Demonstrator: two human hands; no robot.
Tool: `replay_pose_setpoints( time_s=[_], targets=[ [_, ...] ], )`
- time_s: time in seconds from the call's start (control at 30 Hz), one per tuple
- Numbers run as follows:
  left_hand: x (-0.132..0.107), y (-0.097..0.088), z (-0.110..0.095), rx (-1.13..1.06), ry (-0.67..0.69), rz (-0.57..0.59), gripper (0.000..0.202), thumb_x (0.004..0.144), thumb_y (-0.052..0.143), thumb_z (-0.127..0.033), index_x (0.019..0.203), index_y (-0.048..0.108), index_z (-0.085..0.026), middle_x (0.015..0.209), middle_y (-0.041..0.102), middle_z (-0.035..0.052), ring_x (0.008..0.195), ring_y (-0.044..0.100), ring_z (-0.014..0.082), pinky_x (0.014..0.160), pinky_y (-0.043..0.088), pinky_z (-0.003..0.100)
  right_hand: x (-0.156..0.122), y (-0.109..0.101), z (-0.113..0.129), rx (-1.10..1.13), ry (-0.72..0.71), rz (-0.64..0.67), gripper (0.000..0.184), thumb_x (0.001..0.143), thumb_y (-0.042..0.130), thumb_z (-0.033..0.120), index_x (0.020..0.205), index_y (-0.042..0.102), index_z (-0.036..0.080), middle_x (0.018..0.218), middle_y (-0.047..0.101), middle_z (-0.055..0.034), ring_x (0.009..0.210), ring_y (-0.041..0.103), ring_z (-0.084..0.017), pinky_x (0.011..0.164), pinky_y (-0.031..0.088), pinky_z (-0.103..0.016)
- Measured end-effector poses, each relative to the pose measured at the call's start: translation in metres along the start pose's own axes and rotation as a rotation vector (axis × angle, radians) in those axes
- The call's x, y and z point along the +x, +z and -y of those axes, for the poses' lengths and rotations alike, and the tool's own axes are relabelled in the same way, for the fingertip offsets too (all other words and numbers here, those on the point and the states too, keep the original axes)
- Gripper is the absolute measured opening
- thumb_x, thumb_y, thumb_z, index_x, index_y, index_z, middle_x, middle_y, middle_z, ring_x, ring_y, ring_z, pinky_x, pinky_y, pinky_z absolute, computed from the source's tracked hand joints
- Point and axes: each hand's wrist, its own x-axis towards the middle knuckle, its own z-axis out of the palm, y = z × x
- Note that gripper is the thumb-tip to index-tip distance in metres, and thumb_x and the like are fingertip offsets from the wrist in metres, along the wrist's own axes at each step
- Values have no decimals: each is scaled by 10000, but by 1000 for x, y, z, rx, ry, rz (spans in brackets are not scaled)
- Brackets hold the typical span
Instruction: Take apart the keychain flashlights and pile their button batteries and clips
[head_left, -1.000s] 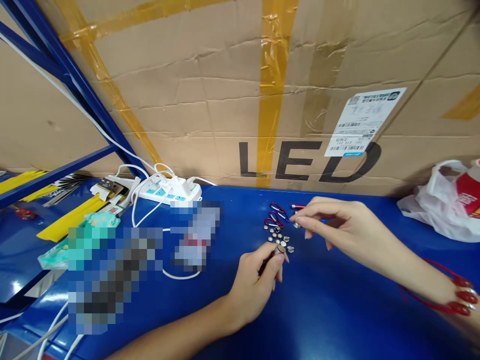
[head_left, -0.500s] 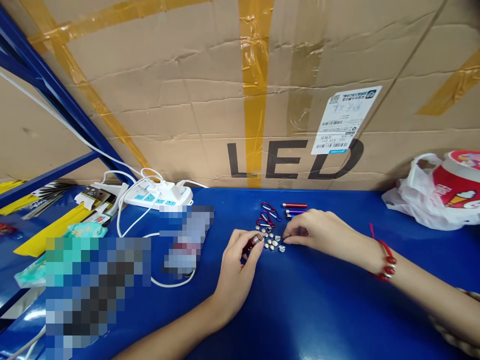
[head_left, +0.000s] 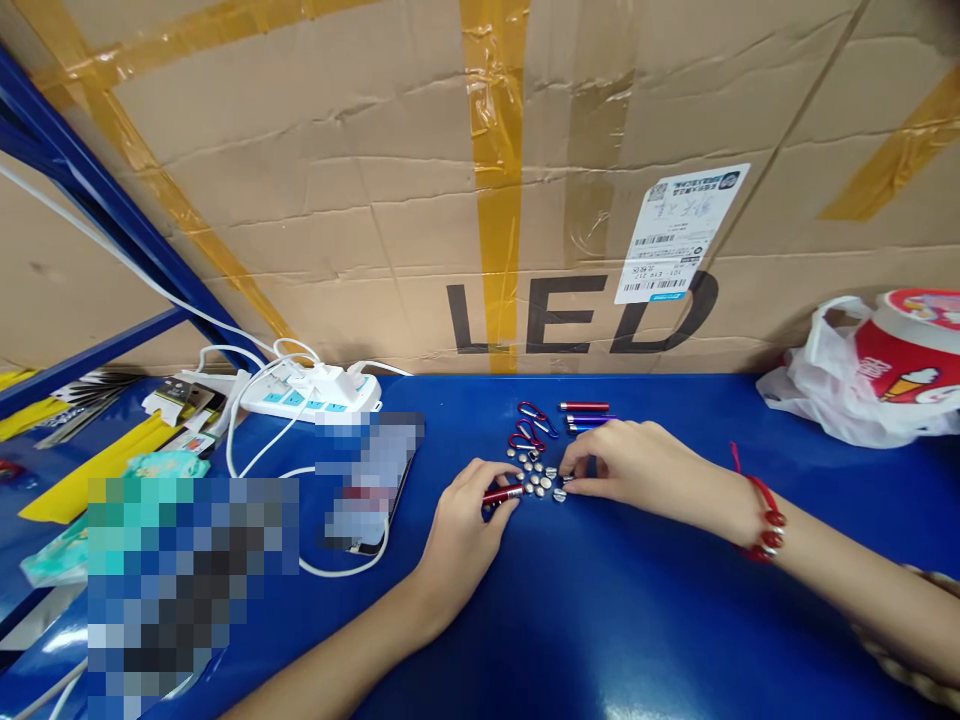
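My left hand [head_left: 459,532] holds a short dark red metal tube [head_left: 502,494] between thumb and fingers, its silver end toward the right. Just beyond that end lies a cluster of small round silver pieces, some like button cells [head_left: 545,483] and some like end caps [head_left: 559,495]. On the cluster's right side, my right hand [head_left: 637,462] is closed in a pinch on a small silver cap [head_left: 568,479], partly hidden by the fingertips. Behind the cluster are several red and blue carabiners [head_left: 523,440]. A red tube [head_left: 585,406] and blue tubes [head_left: 589,420] lie behind my right hand.
A large cardboard box [head_left: 405,240] stands along the back of the blue tabletop [head_left: 645,620]. At left are a white power strip [head_left: 307,400] with cables, a partly blurred phone [head_left: 379,475] and yellow packets [head_left: 97,470]. A red tub [head_left: 900,360] sits in a white bag at right.
My left hand has tipped the red tube from pointing up to lying nearly level, closer to the silver pieces. My right fingers have closed on a small silver cap. The view has shifted slightly.
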Motion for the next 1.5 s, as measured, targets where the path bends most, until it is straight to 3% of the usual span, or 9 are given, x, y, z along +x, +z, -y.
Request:
replay_pose_setpoints(
  time_s=[0.2, 0.5, 0.67, 0.77, 0.9, 1.03, 1.17, 1.33, 1.5],
  targets=[
    [-1, -2, -5, 78, -20, -42, 161, 794, 568, -115, 865, 663, -224, 881, 689, 5, 816, 595, 171, 704, 462, 273, 0, 2, -1, 24, -23, -48, 105, 813, 600, 220, 819, 697, 261, 795, 700, 48, 766, 646, -160, 590, 400, -244],
    [0, -4, -5, 31, 4, -89, 277, 839, 471, -78, 977, 672, -207, 985, 677, 32, 881, 605, 180, 761, 463, 298, -3, 1, 5, -14, 13, -56, 81, 810, 630, 215, 827, 690, 266, 784, 694, 72, 751, 641, -157, 556, 352, -235],
    [0, -3, -10, -73, 4, -89, 258, 880, 437, -139, 1053, 626, -170, 1031, 629, 71, 872, 616, 153, 691, 489, 233, -8, -5, 12, -14, -8, -115, 87, 811, 638, 198, 862, 686, 249, 810, 695, 62, 749, 636, -155, 552, 348, -236],
    [-1, -1, -13, -119, 8, -83, 213, 884, 458, -176, 1039, 604, -160, 1025, 612, 74, 934, 603, 157, 768, 490, 236, -10, -5, 19, 67, -116, -120, 66, 814, 640, 196, 848, 681, 234, 839, 689, 60, 763, 631, -134, 602, 383, -223],
    [-4, 0, -13, -201, -39, -126, 156, 888, 462, -225, 986, 568, -167, 992, 578, 60, 820, 599, 134, 741, 487, 250, -10, 7, 26, 130, -337, 11, 24, 800, 661, 192, 809, 666, 214, 897, 665, 43, 829, 619, -122, 654, 407, -192],
    [-5, 2, -11, -243, -47, -199, 110, 878, 479, -236, 959, 522, -177, 971, 545, 43, 842, 582, 129, 750, 473, 244, -7, 24, 25, 121, -411, 3, 102, 843, 609, 196, 928, 656, 229, 1024, 627, 27, 905, 608, -132, 704, 428, -208],
    [-6, 4, -12, -236, -27, -219, 67, 865, 487, -201, 906, 536, -178, 919, 524, 32, 826, 562, 121, 725, 461, 224, -5, 32, 24, 29, -421, -43, 173, 894, 514, 164, 1005, 638, 210, 1147, 587, -8, 943, 610, -159, 726, 450, -242],
    [-7, 5, -16, -240, -2, -233, 86, 839, 481, -149, 861, 558, -179, 893, 514, 32, 796, 544, 122, 654, 443, 207, -2, 35, 26, -145, -394, -34, 214, 933, 430, 165, 917, 643, 153, 1060, 613, -56, 896, 626, -190, 649, 455, -257],
    [-8, 4, -17, -281, -1, -254, 65, 838, 477, -151, 842, 537, -175, 888, 485, 31, 809, 528, 119, 676, 436, 208, -1, 31, 28, -142, -315, -93, 174, 913, 484, 179, 978, 645, 169, 1088, 607, -60, 862, 632, -177, 631, 443, -238]
  ],
)
